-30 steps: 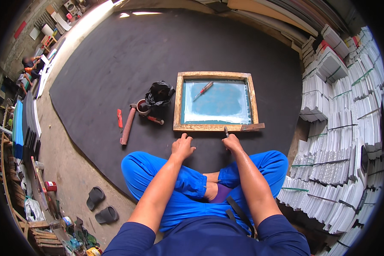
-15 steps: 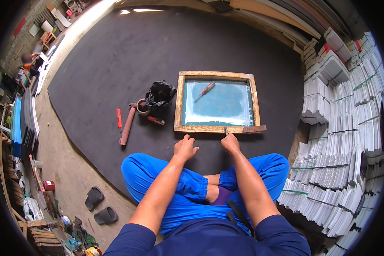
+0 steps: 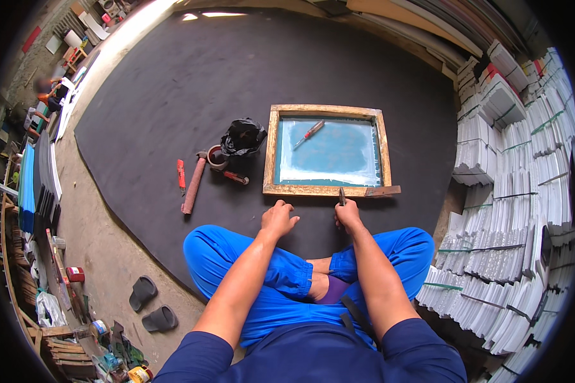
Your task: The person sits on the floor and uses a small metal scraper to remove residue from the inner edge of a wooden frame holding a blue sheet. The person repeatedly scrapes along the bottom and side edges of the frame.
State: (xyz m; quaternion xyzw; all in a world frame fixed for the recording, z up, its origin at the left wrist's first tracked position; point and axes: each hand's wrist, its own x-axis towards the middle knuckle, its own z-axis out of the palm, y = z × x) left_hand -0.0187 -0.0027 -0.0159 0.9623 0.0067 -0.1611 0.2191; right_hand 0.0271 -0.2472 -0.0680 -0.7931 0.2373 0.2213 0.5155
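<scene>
One broad black flat mat [image 3: 338, 70] on the floor. Along its right edge, many strapped stacks of white sheets [image 3: 492, 242], too crowded to count.

On the mat: one rectangular, worn wooden frame [image 3: 326, 190] with a blue-green panel, whitish smears round the panel's borders. It lies flat, just ahead of both hands.

One crumpled black plastic bag [image 3: 244, 136], mouth up, left of the frame.

Hands, two. Left hand [image 3: 278, 219] half-open, fingers loosely bent, thumb out to the side, holding nothing; just short of the frame's near rail. Right hand [image 3: 347, 215] closed round one slim dark hand tool [image 3: 342, 195]; tip at the near rail, contact cannot be told.

Two dark slip-on sandals [image 3: 152, 306] on bare floor, lower left.

One long pinkish-red handled tool [image 3: 193, 186] with a dark head; beside that head, one round reddish-brown container [image 3: 217, 157]. One flat brown strip [image 3: 383, 191] over the frame's near right corner, end jutting out. One red-and-metal tool [image 3: 236, 177] below the bag. One red-handled screwdriver [image 3: 310, 134] slantwise on the panel. One slim red cutter [image 3: 181, 175], leftmost of the tools.

Lower left, a yellow can [image 3: 139, 374]: label too small to read.
</scene>
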